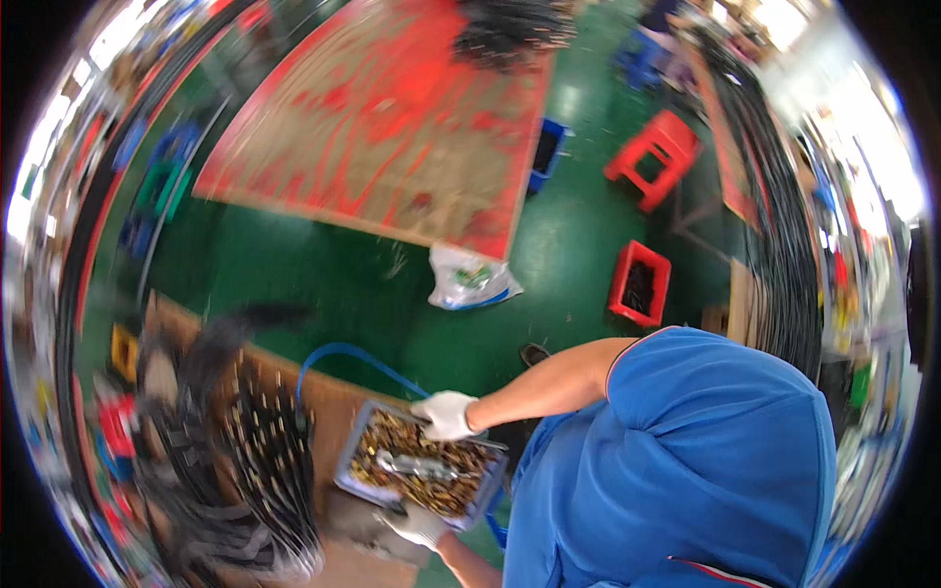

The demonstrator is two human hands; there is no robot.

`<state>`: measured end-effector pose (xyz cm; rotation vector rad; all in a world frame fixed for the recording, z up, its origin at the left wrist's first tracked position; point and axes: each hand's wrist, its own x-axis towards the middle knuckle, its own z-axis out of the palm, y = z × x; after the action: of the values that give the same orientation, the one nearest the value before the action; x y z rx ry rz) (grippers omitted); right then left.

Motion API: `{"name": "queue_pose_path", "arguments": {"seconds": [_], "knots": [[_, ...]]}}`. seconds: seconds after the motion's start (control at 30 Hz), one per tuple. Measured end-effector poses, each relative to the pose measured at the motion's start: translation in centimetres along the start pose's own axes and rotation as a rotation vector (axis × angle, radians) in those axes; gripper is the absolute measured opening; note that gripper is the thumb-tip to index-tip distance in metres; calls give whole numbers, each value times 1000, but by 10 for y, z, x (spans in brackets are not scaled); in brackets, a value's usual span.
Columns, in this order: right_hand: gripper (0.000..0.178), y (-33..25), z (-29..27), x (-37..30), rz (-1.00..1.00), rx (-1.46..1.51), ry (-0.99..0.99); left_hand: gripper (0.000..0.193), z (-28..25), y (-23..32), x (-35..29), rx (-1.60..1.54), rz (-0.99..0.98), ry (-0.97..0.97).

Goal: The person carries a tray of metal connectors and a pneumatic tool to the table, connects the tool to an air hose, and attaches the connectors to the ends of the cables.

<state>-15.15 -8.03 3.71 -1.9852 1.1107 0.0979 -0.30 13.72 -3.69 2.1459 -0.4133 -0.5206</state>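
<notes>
Your hands are apart, both in white gloves, on opposite sides of a grey-blue tub [352, 448] at the edge of the brown counter [335, 407]. Your right hand [448, 416] is at the upper side of the tub, fingers over the rim; your left hand [419, 526] is at the lower side, with something dark by its fingertips, too small to make out. You cannot tell from this view how firmly either one is closed. The tub holds many small brass-coloured pieces [456, 497], with a shiny silver object [417, 465] lying across them. A blue hose [343, 348] curves above the counter and ends near your right hand. Left of the tub lie black cables [270, 441], many with brass-coloured ends. Beyond, a white bag [469, 281], a red bin [619, 279] and a red stool [659, 147] stand on the green floor [323, 265].
</notes>
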Motion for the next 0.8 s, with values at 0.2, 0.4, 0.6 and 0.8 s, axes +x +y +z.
{"name": "queue_pose_path", "arguments": {"seconds": [0.2, 0.4, 0.6, 0.8], "knots": [[51, 57, -129, -105, 217, 221, 150, 41, 50, 162, -62, 115, 101, -327], [49, 134, -276, -231, 350, 403, 399, 41, 148, 318, -137, -50, 184, -626], [44, 239, -399, -307, 462, 400, 648, 24, 286, 448, -220, -164, 283, -899], [49, 328, -519, -369, 642, 631, 799, 28, 424, 560, -289, -105, 441, -1093]]}}
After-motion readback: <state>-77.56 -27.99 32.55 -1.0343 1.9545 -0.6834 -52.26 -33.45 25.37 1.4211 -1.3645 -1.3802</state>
